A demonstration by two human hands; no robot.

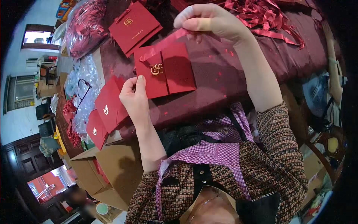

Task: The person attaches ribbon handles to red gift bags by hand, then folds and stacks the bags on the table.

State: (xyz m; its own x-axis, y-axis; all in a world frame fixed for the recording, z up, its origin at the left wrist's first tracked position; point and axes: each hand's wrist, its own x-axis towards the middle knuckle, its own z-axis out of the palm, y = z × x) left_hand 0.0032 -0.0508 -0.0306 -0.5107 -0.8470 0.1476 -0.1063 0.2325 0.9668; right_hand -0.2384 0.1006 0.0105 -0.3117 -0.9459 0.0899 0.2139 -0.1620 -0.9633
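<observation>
My left hand pinches the lower left edge of a red paper gift bag with a gold logo, its thumb on the front. The bag lies on a table covered in dark red cloth. Above it, my right hand is closed on the end of a red ribbon. The ribbon stretches slantwise from those fingers down to the bag's upper left, where a small loop shows. Another red gift bag with a ribbon lies just behind.
More red bags overlap at the table's left edge, beside clear plastic wrap. Loose red ribbons are heaped at the back right. A cardboard box stands below left. Another person's arm shows at the far right.
</observation>
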